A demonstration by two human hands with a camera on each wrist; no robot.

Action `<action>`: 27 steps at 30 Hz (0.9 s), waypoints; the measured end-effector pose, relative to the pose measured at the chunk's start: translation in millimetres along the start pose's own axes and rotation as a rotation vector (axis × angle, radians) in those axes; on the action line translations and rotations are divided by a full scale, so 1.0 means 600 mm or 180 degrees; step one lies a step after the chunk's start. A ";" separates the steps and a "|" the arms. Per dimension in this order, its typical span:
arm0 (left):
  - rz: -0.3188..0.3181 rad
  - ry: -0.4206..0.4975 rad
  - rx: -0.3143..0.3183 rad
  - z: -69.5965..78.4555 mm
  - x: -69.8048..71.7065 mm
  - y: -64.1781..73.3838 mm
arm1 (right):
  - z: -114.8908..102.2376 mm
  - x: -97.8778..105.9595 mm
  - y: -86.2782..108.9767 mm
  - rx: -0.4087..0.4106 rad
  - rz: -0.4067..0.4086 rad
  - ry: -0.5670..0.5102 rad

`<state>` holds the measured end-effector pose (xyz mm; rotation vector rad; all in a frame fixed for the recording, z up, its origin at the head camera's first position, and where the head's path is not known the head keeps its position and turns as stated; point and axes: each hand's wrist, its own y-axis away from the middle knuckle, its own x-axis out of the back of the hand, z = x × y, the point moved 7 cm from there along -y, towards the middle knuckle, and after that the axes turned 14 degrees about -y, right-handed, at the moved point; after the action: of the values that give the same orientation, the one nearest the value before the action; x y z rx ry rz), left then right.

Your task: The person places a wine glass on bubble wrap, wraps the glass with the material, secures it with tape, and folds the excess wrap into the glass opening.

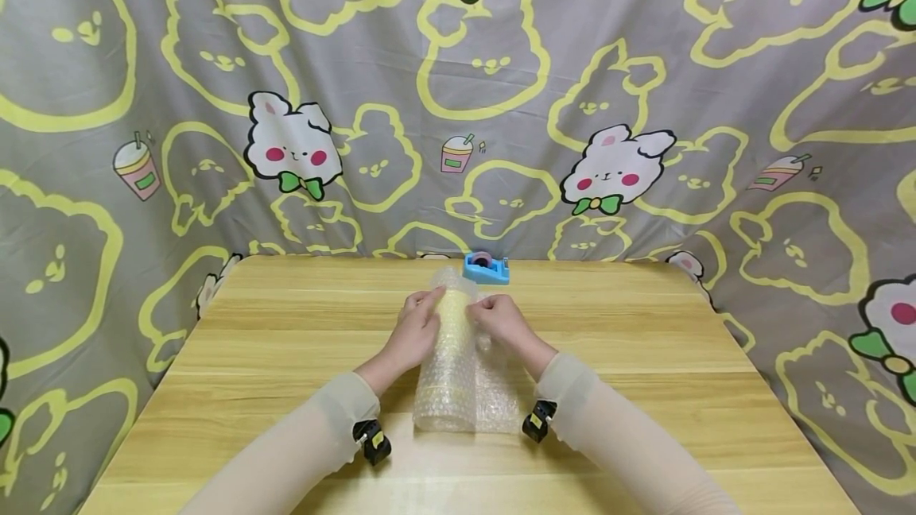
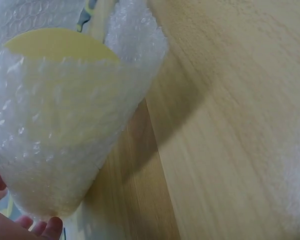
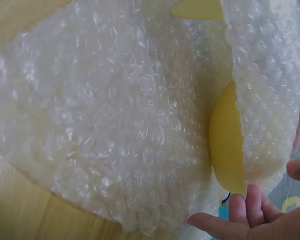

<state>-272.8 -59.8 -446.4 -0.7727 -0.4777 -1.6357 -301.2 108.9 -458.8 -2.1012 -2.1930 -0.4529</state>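
A sheet of clear bubble wrap (image 1: pixel 445 397) is rolled around a yellow object near the table's middle, with a flat flap lying to the right. Rounded smooth parts of the yellow object (image 3: pixel 226 142) show past the wrap's edge in the right wrist view. Its curved yellow end (image 2: pixel 60 42) shows in the left wrist view; the full shape is hidden. My left hand (image 1: pixel 417 331) grips the roll's left side, thumb on top and fingertips curled at its far end. Across from it, my right hand (image 1: pixel 504 322) pinches the wrap near the roll's upper right edge.
A blue tape dispenser (image 1: pixel 494 270) with a roll of tape stands at the table's back edge, just behind the bundle. The wooden table (image 1: pixel 286 388) extends to both sides. A patterned grey curtain (image 1: pixel 372 62) hangs behind and around it.
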 end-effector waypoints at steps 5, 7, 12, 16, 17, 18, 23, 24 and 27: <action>0.0016 0.0043 0.0085 -0.006 0.001 -0.002 | 0.000 0.000 0.003 -0.0093 -0.0016 0.0048; 0.0035 0.0066 0.0096 -0.008 0.001 -0.003 | 0.000 0.001 0.004 -0.0122 -0.0028 0.0075; 0.0061 0.0078 0.0096 -0.013 0.003 -0.003 | 0.001 0.000 0.005 -0.0151 -0.0069 0.0042; 0.0049 0.0041 0.0127 -0.018 0.001 -0.002 | 0.001 -0.001 0.005 -0.0181 -0.0083 0.0000; 0.0034 0.0027 0.0135 -0.019 0.000 -0.002 | 0.001 -0.001 0.005 -0.0190 -0.0080 -0.0004; 0.0024 0.0011 0.0142 -0.020 0.000 -0.002 | 0.001 -0.002 0.006 -0.0197 -0.0080 -0.0004; -0.0041 0.0007 0.0149 -0.022 -0.004 -0.001 | 0.002 -0.002 0.005 -0.0223 -0.0091 0.0012; -0.0051 0.0025 0.0158 -0.022 -0.004 -0.001 | 0.002 -0.002 0.006 -0.0230 -0.0095 0.0024; -0.0056 0.0079 0.0162 -0.021 -0.003 -0.002 | 0.002 -0.002 0.005 -0.0245 -0.0111 0.0078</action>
<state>-276.5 -66.8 -456.5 -0.7114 -0.5079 -1.6416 -297.8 108.2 -459.6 -2.0855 -2.2367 -0.5716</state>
